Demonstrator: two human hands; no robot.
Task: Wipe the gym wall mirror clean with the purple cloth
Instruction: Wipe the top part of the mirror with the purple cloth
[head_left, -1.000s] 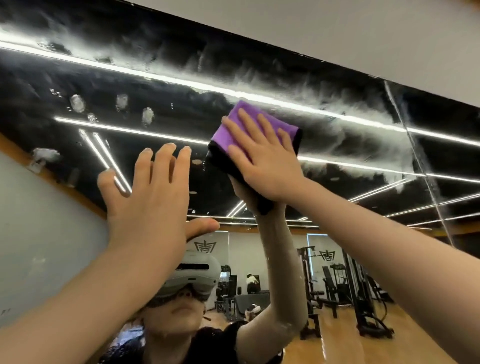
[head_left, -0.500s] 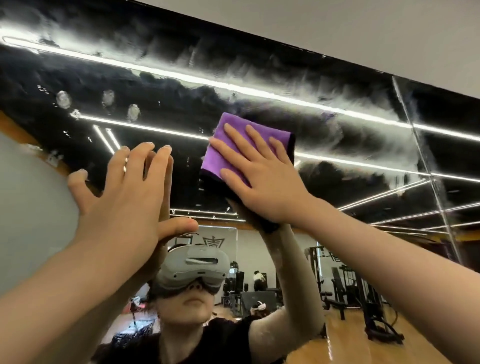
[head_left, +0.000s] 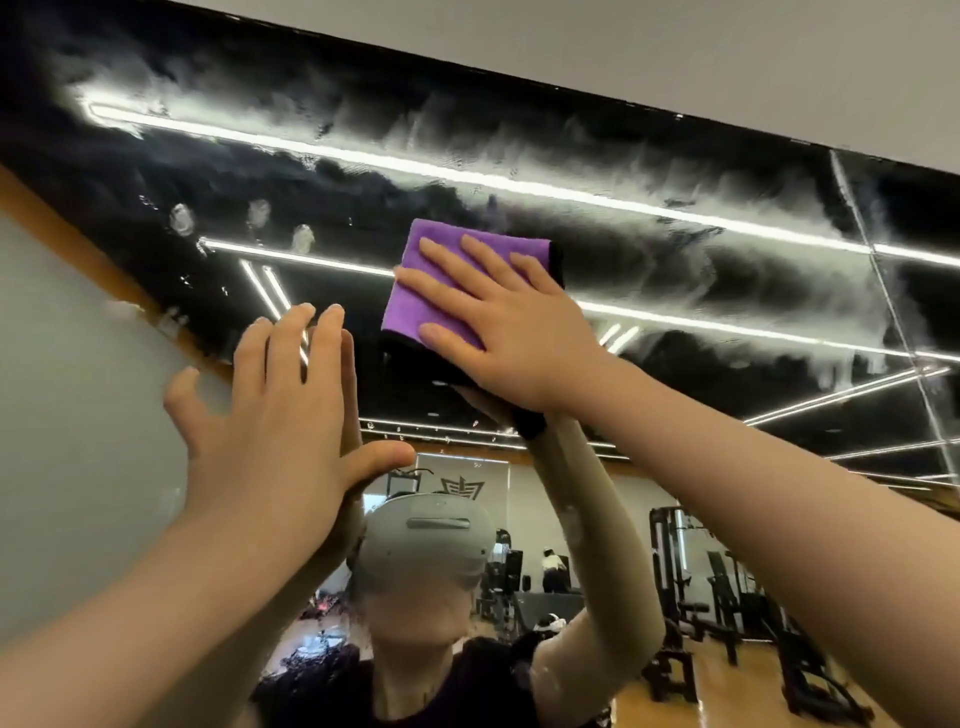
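Observation:
The gym wall mirror (head_left: 675, 270) fills the view, its upper part covered in white smeary streaks and a few fingertip marks at the upper left. A folded purple cloth (head_left: 441, 270) with a black underside lies flat against the glass near the centre. My right hand (head_left: 509, 327) presses it to the mirror with straight, spread fingers. My left hand (head_left: 280, 410) is raised left of the cloth, fingers straight and spread, its fingertips at the glass and holding nothing.
The mirror's top edge meets a pale wall (head_left: 623, 47) above. A vertical seam (head_left: 893, 306) between mirror panels runs at the right. Reflected in the glass are a person wearing a headset (head_left: 426, 551), gym machines (head_left: 727, 597) and a wooden floor.
My right hand has slid the cloth down and to the left on the glass, then a little back to the right. The view has tilted, and my left hand stays raised beside it.

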